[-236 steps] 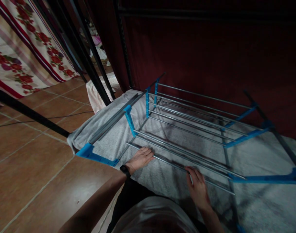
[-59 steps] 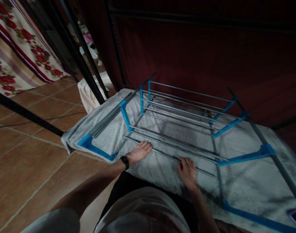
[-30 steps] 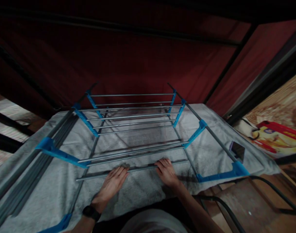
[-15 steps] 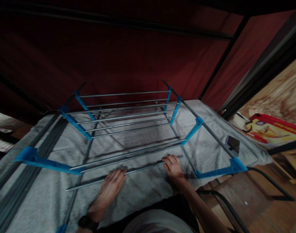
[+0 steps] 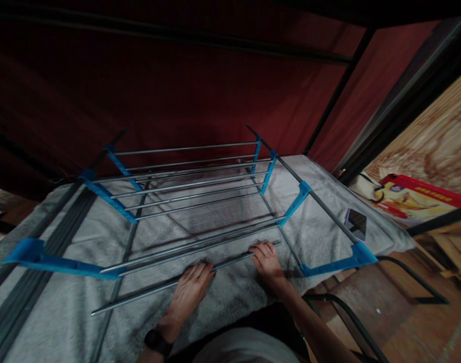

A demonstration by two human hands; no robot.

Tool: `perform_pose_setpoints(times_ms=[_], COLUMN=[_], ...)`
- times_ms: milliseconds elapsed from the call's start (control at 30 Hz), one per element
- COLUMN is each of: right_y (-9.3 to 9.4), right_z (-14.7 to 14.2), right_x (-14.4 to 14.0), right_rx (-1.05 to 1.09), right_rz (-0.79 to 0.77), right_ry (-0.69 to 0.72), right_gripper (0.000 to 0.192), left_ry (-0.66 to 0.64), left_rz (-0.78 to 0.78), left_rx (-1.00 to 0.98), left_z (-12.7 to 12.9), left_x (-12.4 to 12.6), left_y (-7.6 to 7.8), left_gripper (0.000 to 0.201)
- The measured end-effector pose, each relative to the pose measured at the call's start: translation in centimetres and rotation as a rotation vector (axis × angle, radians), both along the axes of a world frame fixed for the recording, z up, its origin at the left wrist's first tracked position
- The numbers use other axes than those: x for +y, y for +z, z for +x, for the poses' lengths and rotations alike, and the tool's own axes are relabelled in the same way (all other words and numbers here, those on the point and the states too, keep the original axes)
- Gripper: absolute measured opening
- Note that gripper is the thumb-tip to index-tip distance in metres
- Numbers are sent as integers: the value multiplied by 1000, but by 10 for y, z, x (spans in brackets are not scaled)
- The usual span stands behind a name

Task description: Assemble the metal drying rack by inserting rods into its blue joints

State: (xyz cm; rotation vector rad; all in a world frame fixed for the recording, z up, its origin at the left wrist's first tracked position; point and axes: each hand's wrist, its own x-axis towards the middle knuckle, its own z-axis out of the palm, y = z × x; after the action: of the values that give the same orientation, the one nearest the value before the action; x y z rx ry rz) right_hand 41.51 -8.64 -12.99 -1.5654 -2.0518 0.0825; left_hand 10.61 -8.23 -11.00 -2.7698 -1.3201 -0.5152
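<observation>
A loose grey metal tube (image 5: 147, 289) lies across the front of a partly assembled rack, over the grey blanket. My left hand (image 5: 194, 285) is wrapped over the tube near its middle, its thumb hidden. Farther right, my right hand (image 5: 266, 258) has its fingers curled over the same tube, close to its right end. Just beyond it, two crossbars (image 5: 192, 245) run between a blue plastic bracket (image 5: 64, 263) on the left and another blue bracket (image 5: 295, 202) on the right. Several more crossbars (image 5: 196, 180) span the rack's far half.
Grey tubes (image 5: 45, 290) lie bundled along the left side. A phone (image 5: 356, 224) rests on the blanket (image 5: 389, 237) at the right. Beyond it are a red and yellow box (image 5: 422, 199) and a black bent tube (image 5: 415, 282). A dark red wall (image 5: 200, 96) stands behind.
My left hand has slid to the right along the tube, nearer my right hand. The view has shifted slightly, and both hands remain on the tube.
</observation>
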Motion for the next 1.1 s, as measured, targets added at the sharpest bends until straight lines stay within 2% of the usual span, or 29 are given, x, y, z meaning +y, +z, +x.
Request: perform_pose_setpoints(times_ms=[367, 600, 733, 900, 1100], right_y=[0, -3, 0, 4, 18], right_z=[3, 17, 21, 21, 17], right_x=[1, 1, -1, 0, 4], right_rx=[121, 286, 397, 672, 1088], right_rz=[120, 154, 159, 142, 49], right_ry=[-241, -193, -258, -371, -388], right_gripper=[26, 33, 34, 37, 38], left_ry=[1, 10, -11, -8, 9], left_rz=[102, 121, 169, 178, 178], left_rx=[-38, -65, -78, -78, -95], left_z=[-6, -7, -5, -3, -4], left_x=[0, -1, -3, -4, -3], left_y=[15, 23, 29, 36, 37], left_gripper=[26, 24, 25, 25, 27])
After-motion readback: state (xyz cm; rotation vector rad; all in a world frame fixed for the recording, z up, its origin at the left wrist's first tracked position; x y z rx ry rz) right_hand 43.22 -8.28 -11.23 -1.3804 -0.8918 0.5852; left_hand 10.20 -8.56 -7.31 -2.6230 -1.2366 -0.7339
